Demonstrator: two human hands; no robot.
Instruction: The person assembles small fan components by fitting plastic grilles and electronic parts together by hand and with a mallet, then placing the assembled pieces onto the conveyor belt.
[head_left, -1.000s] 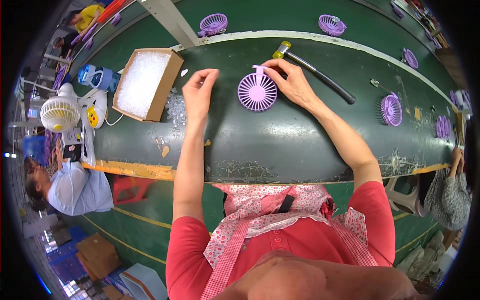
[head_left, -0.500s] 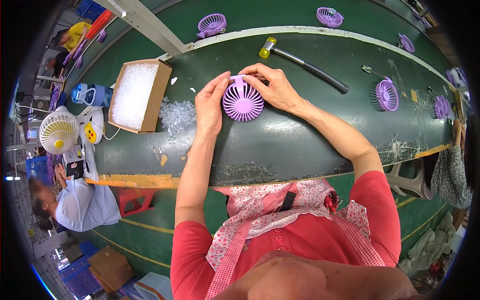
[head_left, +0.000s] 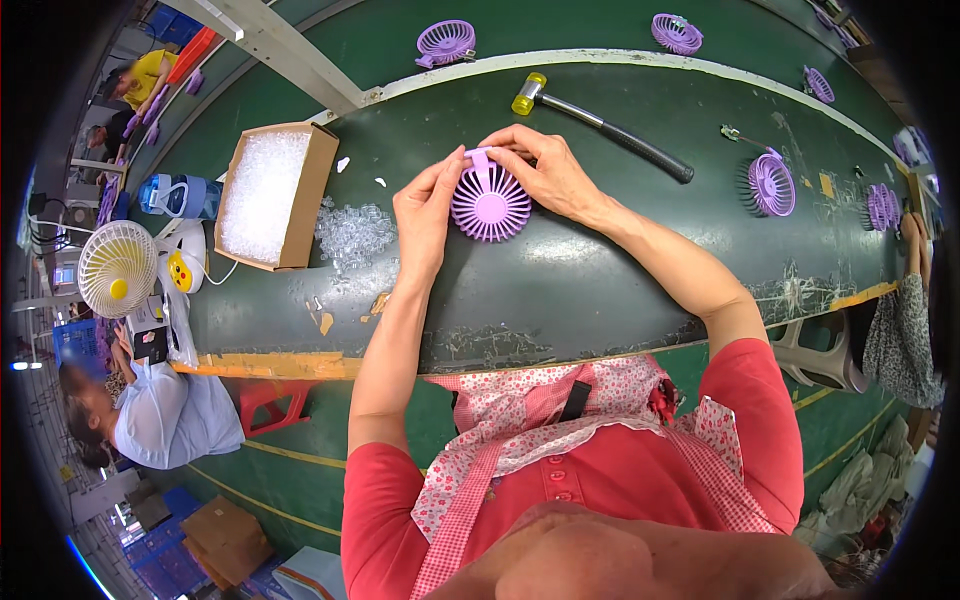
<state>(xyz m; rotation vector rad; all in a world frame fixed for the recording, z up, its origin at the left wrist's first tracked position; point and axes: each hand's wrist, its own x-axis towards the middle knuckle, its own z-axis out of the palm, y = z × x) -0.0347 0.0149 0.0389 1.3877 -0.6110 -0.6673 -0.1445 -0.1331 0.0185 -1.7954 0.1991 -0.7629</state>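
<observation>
Left hand (head_left: 424, 213) and right hand (head_left: 546, 175) meet at the 12 o'clock edge of a purple fan grille (head_left: 491, 209), which rests on the tabletop (head_left: 590, 290) with its tab pointing away from the person. Right thumb and fingers are closed on the tab; left thumb and forefinger are pinched together against the tab's left end, with whatever lies between them too small to tell.

Taking that grille as the clock's centre, the dark green tabletop spreads on all sides. Beyond it at 12 o'clock runs another green surface (head_left: 560, 25). At 9 o'clock, on the left hand's side, stands a cardboard box (head_left: 316, 195) filled with small clear pieces. Farther out, just below 9 o'clock, is a white desk fan (head_left: 118, 268). A hammer (head_left: 610, 128) lies at 2 o'clock, near the right hand, its yellow-ended head nearest 1 o'clock and its dark handle slanting toward 3. Another purple grille (head_left: 771, 186) lies at 3 o'clock with a small part trailing from it; two more grilles (head_left: 446, 42) sit on the far surface, near half past 11 and half past 1. Between box and left hand is a loose pile of clear pieces (head_left: 354, 236). Smallest are two white scraps (head_left: 343, 164), toward 10 o'clock.
</observation>
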